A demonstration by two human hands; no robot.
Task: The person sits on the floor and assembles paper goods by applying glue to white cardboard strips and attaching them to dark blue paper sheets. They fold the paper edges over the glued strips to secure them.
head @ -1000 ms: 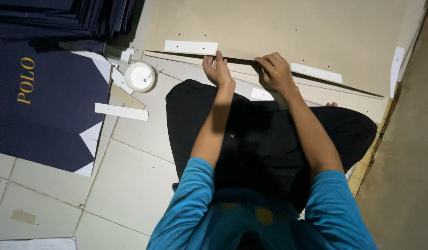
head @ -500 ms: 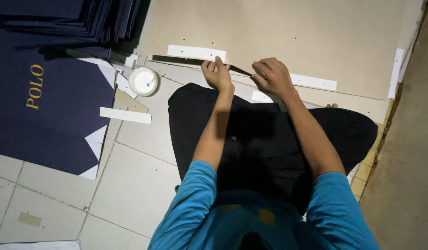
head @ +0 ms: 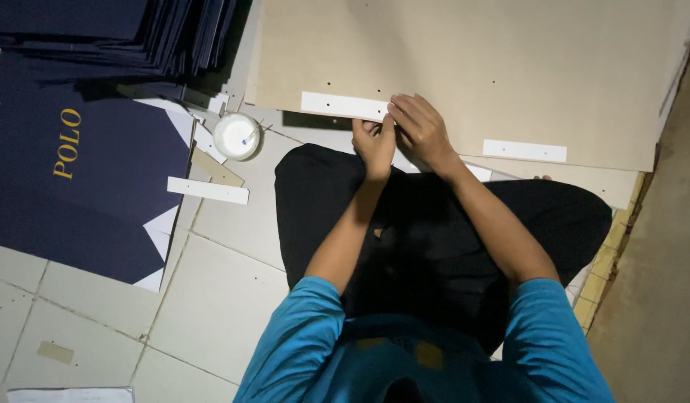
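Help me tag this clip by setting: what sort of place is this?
Probably a small packaging or box-making workshop, with work done on the floor. A stack of dark blue sheets lies beside a large tan board bearing white strips; the left hand and right hand press one white strip. A small white tub sits nearby.

A flat navy carton blank [head: 76, 164] with gold lettering lies left, below stacked navy blanks [head: 113, 33].

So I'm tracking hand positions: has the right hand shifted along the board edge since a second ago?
Yes. The right hand moved toward the left hand, away from the right-side white strip, and now touches the other white strip.
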